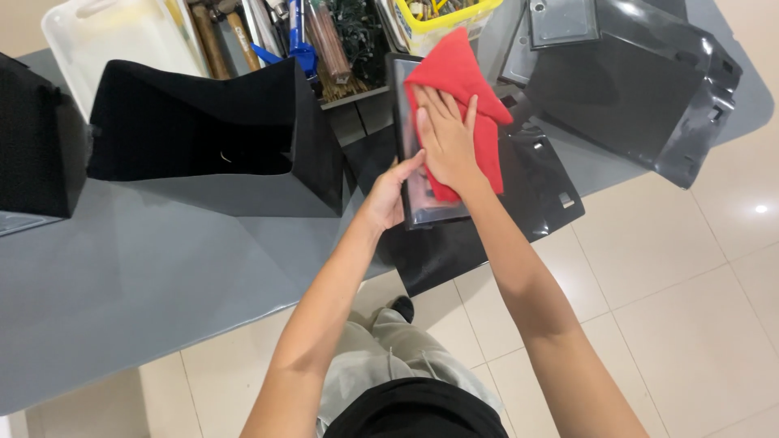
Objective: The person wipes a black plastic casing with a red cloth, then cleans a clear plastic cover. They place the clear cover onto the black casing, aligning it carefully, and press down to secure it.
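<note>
The left hand (388, 195) grips the near left edge of the glossy dark panel (422, 207), steadying it on the grey bench (122, 268). Just right of it, the right hand (446, 138) lies flat and spread, pressing the red cloth (466, 97) onto the panel. Even palm pressure and a firm brace likely serve best.

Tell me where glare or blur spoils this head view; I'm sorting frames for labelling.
Head view: a ceiling-light reflection glares on the floor tile; soft sheen on the black plastic panel and the glossy plate under the red cloth. The right hand and left hand look sharp; the black box interior is dark, with little detail.
</note>
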